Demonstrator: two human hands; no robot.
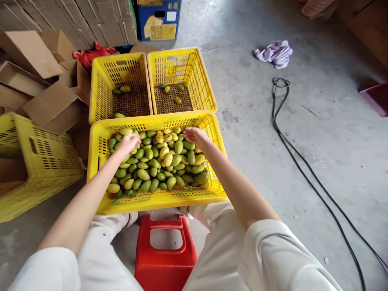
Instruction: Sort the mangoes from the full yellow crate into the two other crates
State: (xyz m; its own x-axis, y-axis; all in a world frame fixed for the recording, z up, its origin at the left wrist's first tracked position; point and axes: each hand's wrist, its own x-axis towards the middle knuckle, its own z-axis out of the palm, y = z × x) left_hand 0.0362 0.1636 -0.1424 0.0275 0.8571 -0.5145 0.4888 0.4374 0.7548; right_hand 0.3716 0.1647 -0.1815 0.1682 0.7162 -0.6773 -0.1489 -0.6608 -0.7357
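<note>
In front of my knees a yellow plastic crate (157, 199) holds many small green and yellow mangoes (154, 163). My left hand (131, 142) is over the mangoes at the crate's far left, its fingers curled; whatever they may hold is hidden. Near the far right corner, my right hand (194, 136) has its fingers stretched out, palm turned inward, just above or touching the mangoes. Two more yellow crates stand against the far side: the left one (94, 91) and the right one (209, 87) each have a few mangoes at the bottom.
A red plastic stool (166, 260) stands between my legs. Another yellow crate (54, 155) and open cardboard boxes (53, 105) crowd the left side. A blue printed box (159, 20) stands behind. On the concrete floor at right lie a cloth (275, 54) and a black cable (303, 159).
</note>
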